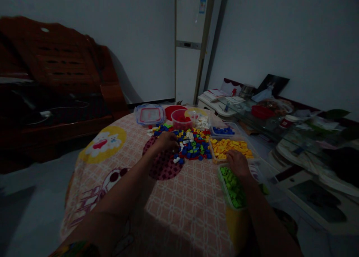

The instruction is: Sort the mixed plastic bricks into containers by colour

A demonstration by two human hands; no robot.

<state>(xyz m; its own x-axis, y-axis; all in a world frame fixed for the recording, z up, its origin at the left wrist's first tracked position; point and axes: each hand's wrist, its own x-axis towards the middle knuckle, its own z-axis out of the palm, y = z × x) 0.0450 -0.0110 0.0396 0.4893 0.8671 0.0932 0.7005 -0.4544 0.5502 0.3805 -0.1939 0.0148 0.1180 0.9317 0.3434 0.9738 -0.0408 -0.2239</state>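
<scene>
A mixed pile of toy building bricks (193, 146) in blue, red, yellow, green and white lies on the patterned tablecloth (185, 201). My left hand (166, 141) is at the pile's left edge, its fingers curled down; what they hold, if anything, is hidden. Over the near edge of a clear container of yellow bricks (231, 148), my right hand (238, 162) has its fingers drawn together, and I cannot make out anything in them. Just below that wrist sits a container of green bricks (231, 186), partly covered by my forearm.
Blue bricks (223, 130) fill part of another container behind the yellow ones. White bricks (202, 121) and a round tub with red bricks (182, 118) stand farther back, beside a lidded box (149, 114). A cluttered glass side table (269, 126) borders the right; a wooden bench (61, 74) stands left.
</scene>
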